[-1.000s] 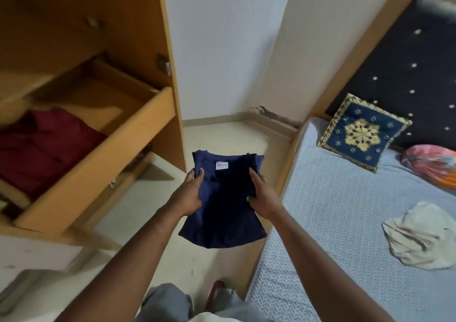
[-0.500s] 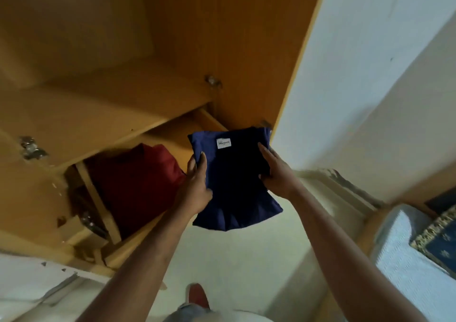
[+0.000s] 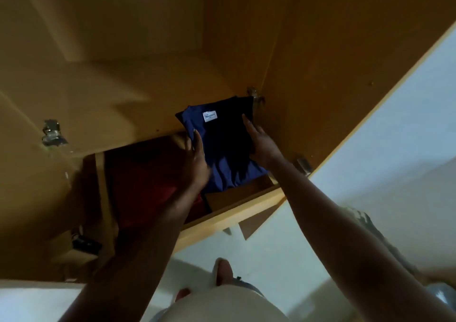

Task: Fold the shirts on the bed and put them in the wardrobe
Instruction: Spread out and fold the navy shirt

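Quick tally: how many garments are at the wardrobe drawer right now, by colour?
Navy blue shirt, folded, held in both hands: 1
Dark red garment, lying in the drawer: 1
Total: 2

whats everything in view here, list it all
blue shirt: one, dark blue, folded, held over the right part of the drawer
label: one, white, on the blue shirt's top end
red shirt: one, dark red, lying in the drawer's left part
drawer: one, light wood, pulled open
wardrobe: one, orange-brown wood, fills the upper view
hinges: three seen, metal, on the wardrobe's sides
floor: pale, below the drawer
wall: white, at right
foot: one clear, on the floor
left hand: holds the blue shirt's left edge
right hand: holds its right edge
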